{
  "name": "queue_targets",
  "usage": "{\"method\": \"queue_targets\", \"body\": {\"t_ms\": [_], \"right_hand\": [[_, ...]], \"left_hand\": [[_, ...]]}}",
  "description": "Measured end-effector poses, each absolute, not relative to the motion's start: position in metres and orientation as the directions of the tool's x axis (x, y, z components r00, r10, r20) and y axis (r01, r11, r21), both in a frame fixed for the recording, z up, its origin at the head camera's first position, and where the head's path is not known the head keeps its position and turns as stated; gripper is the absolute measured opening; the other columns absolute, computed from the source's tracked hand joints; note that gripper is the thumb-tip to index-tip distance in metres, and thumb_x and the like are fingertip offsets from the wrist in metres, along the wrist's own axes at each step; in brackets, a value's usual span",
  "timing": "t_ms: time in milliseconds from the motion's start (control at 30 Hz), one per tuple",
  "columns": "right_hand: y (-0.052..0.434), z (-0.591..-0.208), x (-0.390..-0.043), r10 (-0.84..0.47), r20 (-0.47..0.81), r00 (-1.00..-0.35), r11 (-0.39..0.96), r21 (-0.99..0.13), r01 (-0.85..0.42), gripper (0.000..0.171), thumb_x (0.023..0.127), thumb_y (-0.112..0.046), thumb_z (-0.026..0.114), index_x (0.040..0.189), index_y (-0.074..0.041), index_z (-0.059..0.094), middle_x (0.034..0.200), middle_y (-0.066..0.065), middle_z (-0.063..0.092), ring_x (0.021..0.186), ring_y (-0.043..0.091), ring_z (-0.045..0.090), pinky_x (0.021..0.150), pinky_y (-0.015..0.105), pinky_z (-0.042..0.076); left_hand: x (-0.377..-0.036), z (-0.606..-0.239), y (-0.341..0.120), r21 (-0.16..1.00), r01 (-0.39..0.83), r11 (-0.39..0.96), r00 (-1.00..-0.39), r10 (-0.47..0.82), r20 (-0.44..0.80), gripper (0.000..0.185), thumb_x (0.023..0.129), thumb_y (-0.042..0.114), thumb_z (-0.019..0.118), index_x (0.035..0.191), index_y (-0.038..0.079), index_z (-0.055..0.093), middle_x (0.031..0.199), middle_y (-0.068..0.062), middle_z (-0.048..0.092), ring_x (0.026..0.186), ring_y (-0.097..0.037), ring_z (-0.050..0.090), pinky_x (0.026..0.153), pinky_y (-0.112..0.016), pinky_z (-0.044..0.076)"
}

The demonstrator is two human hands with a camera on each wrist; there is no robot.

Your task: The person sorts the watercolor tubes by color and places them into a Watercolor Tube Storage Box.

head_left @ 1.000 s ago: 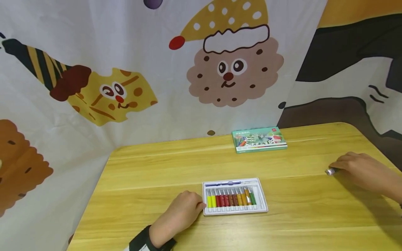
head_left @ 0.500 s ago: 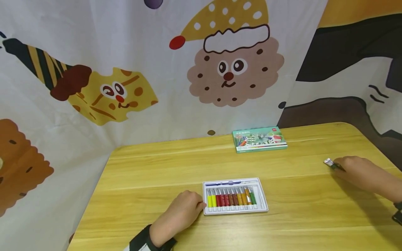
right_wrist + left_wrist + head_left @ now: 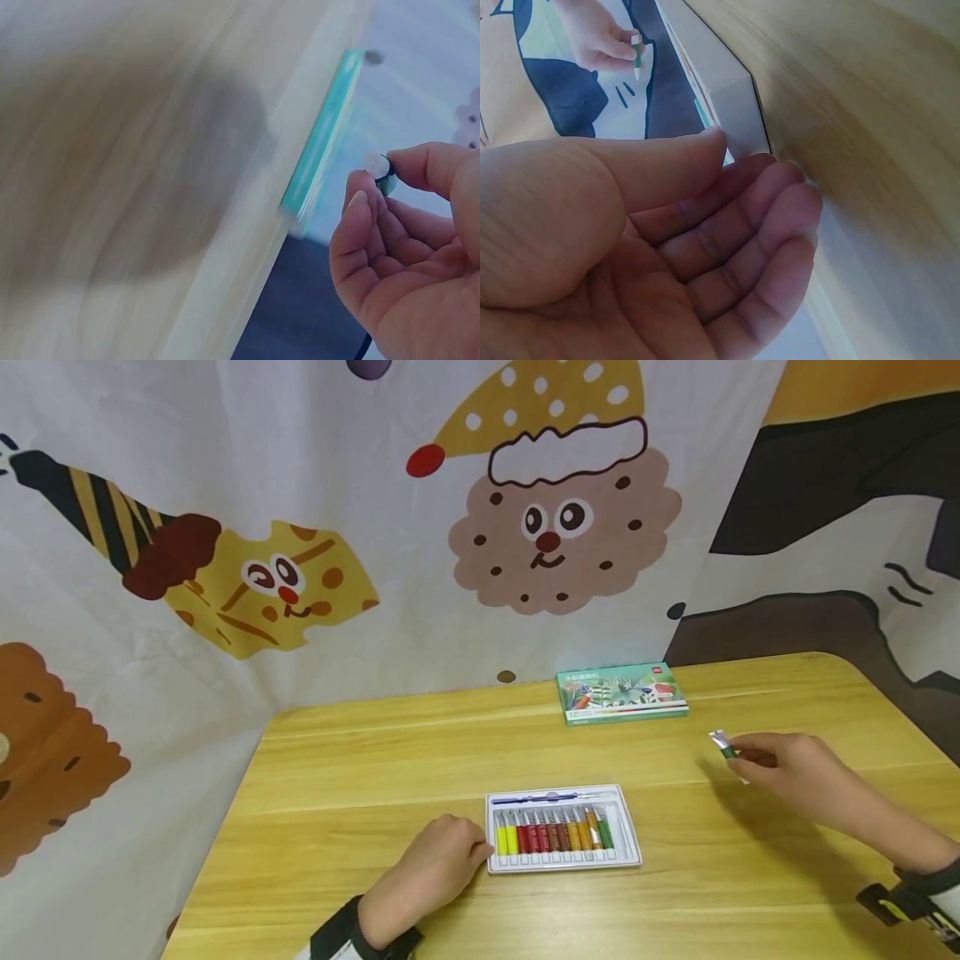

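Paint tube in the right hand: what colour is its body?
Green, with a silvery crimped end; the small paint tube pinched in the right hand shows best in the head view.

Both hands are bare; the left hand (image 3: 427,872) ends in a dark cuff with a strip of white sleeve below it (only a sliver shows at the picture's lower edge); the right hand (image 3: 787,768) wears a black wrist strap bearing a small black device with a yellowish mark.

left hand (image 3: 667,255) fingers (image 3: 780,202) touching tray (image 3: 731,105)
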State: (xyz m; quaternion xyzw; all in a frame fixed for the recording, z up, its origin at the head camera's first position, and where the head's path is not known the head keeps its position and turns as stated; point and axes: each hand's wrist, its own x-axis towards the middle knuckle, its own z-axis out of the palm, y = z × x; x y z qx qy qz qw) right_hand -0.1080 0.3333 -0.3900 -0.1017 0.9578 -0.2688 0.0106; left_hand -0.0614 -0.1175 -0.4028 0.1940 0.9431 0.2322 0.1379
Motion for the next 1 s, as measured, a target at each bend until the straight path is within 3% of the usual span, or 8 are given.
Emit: {"method": "queue_targets", "body": {"t_ms": [167,333,500,800,1000], "right_hand": [[0.301,-0.386,-0.096,-0.209,-0.007,-0.978,0.783,-0.601,-0.162,0.032,0.096,-0.011,0.077,0.118,0.012,0.071,0.095,0.006,0.075,0.075,0.006,0.059,0.058,0.025,0.05],[0.269,-0.386,-0.086,-0.237,-0.142,-0.961,0.719,-0.691,-0.075,0.037,0.098,-0.016,0.075,0.123,0.01,0.07,0.096,0.003,0.072,0.073,0.013,0.055,0.056,0.026,0.045],[0.243,-0.39,-0.079,-0.304,-0.223,-0.926,0.648,-0.761,-0.029,0.039,0.097,-0.017,0.075,0.125,0.01,0.069,0.097,0.004,0.072,0.073,0.016,0.058,0.057,0.026,0.048],[0.214,-0.401,-0.074,-0.372,-0.201,-0.906,0.652,-0.752,-0.101,0.027,0.092,-0.01,0.077,0.113,0.007,0.076,0.099,0.006,0.074,0.072,0.014,0.054,0.058,0.024,0.046],[0.203,-0.402,-0.073,-0.334,-0.224,-0.915,0.682,-0.728,-0.071,0.012,0.089,-0.008,0.079,0.099,0.0,0.078,0.087,0.002,0.07,0.068,0.016,0.054,0.055,0.025,0.047]], "left_hand": [[-0.062,-0.404,-0.118,0.492,0.301,0.817,-0.887,0.429,-0.17,0.027,0.1,0.019,0.073,0.074,0.014,0.069,0.07,0.008,0.059,0.062,-0.007,0.05,0.061,-0.026,0.044],[-0.062,-0.403,-0.118,0.495,0.299,0.816,-0.887,0.428,-0.17,0.026,0.1,0.018,0.073,0.074,0.014,0.069,0.071,0.008,0.059,0.062,-0.007,0.05,0.061,-0.026,0.044],[-0.061,-0.403,-0.118,0.498,0.292,0.817,-0.89,0.423,-0.172,0.028,0.1,0.018,0.073,0.073,0.014,0.068,0.07,0.008,0.059,0.062,-0.007,0.05,0.06,-0.026,0.044],[-0.061,-0.403,-0.117,0.503,0.293,0.813,-0.888,0.427,-0.173,0.028,0.1,0.018,0.073,0.073,0.014,0.069,0.071,0.008,0.06,0.063,-0.007,0.05,0.061,-0.026,0.045],[-0.061,-0.404,-0.117,0.477,0.332,0.814,-0.887,0.441,-0.135,0.028,0.099,0.018,0.073,0.071,0.015,0.068,0.071,0.008,0.062,0.064,-0.005,0.052,0.062,-0.028,0.046]]}}
